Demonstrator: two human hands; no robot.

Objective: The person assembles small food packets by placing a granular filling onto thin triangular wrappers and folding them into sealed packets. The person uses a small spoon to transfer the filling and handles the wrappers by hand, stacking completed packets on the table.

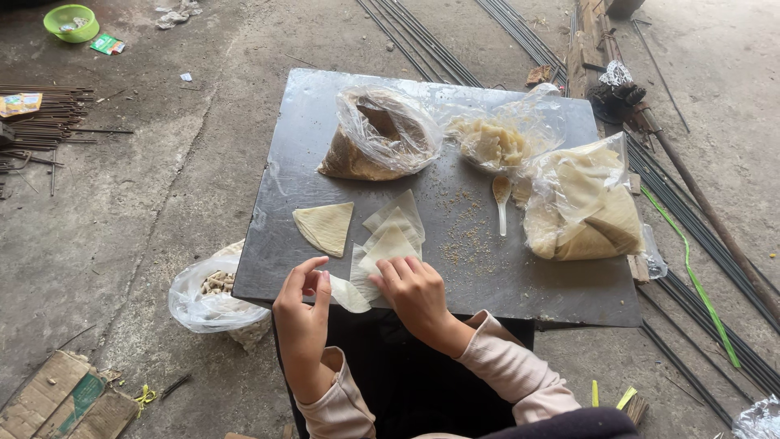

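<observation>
A rough workshop yard: bare grey concrete floor [162, 211], long dark steel rods [699, 236] lying around, flattened brown cardboard scraps [57, 402] underfoot.

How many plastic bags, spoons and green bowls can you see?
Plastic bags: 4 (brown filling bag, pale filling bag, wrapper bag, bag on the floor)
Spoons: 1 (spoon)
Green bowls: 1 (green bowl)
Total: 6
</observation>
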